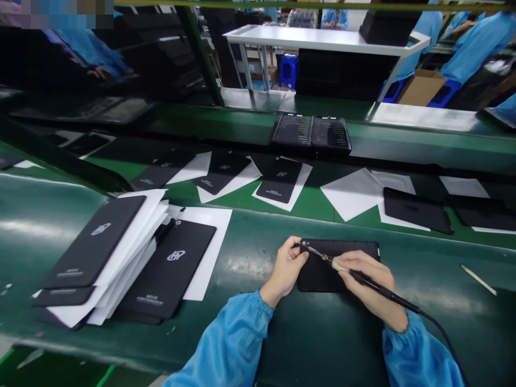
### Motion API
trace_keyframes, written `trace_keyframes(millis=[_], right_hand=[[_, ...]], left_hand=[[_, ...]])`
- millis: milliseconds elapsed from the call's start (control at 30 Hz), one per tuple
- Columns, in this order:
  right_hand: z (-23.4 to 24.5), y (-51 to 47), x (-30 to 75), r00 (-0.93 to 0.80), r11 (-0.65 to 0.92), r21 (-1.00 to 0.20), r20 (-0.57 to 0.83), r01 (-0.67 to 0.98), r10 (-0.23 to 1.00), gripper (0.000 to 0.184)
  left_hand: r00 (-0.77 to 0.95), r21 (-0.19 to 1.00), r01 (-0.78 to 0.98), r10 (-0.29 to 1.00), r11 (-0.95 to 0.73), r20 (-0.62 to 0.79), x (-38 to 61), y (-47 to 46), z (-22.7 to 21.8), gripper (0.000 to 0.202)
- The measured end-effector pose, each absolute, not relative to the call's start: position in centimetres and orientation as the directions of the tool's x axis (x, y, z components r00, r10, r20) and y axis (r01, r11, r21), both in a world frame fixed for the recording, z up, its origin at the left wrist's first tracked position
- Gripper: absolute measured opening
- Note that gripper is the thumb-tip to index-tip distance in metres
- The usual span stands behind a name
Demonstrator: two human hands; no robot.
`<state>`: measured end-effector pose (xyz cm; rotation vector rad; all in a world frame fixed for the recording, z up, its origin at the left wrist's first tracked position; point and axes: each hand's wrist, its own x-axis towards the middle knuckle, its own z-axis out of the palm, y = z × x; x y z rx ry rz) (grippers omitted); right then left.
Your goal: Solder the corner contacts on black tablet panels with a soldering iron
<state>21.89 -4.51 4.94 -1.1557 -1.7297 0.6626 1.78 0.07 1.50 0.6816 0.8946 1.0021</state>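
A black tablet back cover (322, 277) lies on the green bench in front of me, its inner side up. My left hand (287, 267) grips its upper left corner between thumb and fingers. In my right hand (371, 279) is a soldering iron (366, 280), held like a pen with its cable trailing to the lower right. The iron's tip is at the cover's upper left corner, close to my left thumb; whether it touches cannot be told. Small light parts show at that corner.
To the left lie stacked black covers (94, 242) with white sheets between them, beside a second pile (173, 263). A thin pale stick (478, 279) lies at right. Behind, a green conveyor (318, 207) carries covers on white sheets (352, 193). Co-workers in blue sit beyond.
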Motion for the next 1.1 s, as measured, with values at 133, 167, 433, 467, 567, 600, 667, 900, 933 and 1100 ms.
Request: trace_keyframes(millis=[133,167,433,467,567,600,667,900,933,1100], right_hand=[[4.7,-4.3,21.7,-0.16,0.439,-0.797,0.411,0.415,0.898,0.019],[4.7,-4.3,21.7,-0.167,0.443,-0.793,0.412,0.417,0.896,0.019],[6.9,-4.3,22.5,-0.147,0.441,-0.776,0.423,0.45,0.894,0.015],[7.2,-4.2,22.6,-0.142,0.444,-0.774,0.429,0.451,0.892,0.015],[7.5,-4.0,22.6,-0.15,0.449,-0.772,0.43,0.45,0.89,0.015],[7.5,-3.9,22.5,-0.156,0.447,-0.773,0.425,0.45,0.892,0.015],[7.5,-3.7,22.4,-0.169,0.442,-0.775,0.412,0.451,0.895,0.015],[7.5,-3.3,22.1,-0.183,0.431,-0.782,0.392,0.45,0.902,0.015],[7.5,-3.3,22.1,-0.184,0.426,-0.786,0.385,0.447,0.904,0.015],[7.5,-3.0,22.3,-0.207,0.411,-0.796,0.355,0.444,0.912,0.014]], left_hand=[[0.265,0.818,-0.413,0.913,0.399,-0.312,1.8,0.0,1.3,0.033],[0.267,0.819,-0.413,0.912,0.399,-0.31,1.8,0.0,1.2,0.033],[0.28,0.815,-0.418,0.911,0.4,-0.304,1.8,0.0,1.2,0.031],[0.279,0.814,-0.419,0.911,0.401,-0.305,1.8,-0.1,1.2,0.031],[0.276,0.815,-0.415,0.91,0.404,-0.31,1.8,-0.1,1.2,0.032],[0.276,0.817,-0.413,0.91,0.403,-0.31,1.8,-0.1,1.3,0.032],[0.275,0.821,-0.409,0.912,0.398,-0.306,1.8,-0.1,1.3,0.031],[0.274,0.828,-0.407,0.916,0.387,-0.293,1.8,-0.1,1.4,0.029],[0.272,0.829,-0.407,0.917,0.384,-0.292,1.8,-0.1,1.3,0.029],[0.271,0.826,-0.412,0.917,0.386,-0.293,1.8,-0.1,1.2,0.028]])
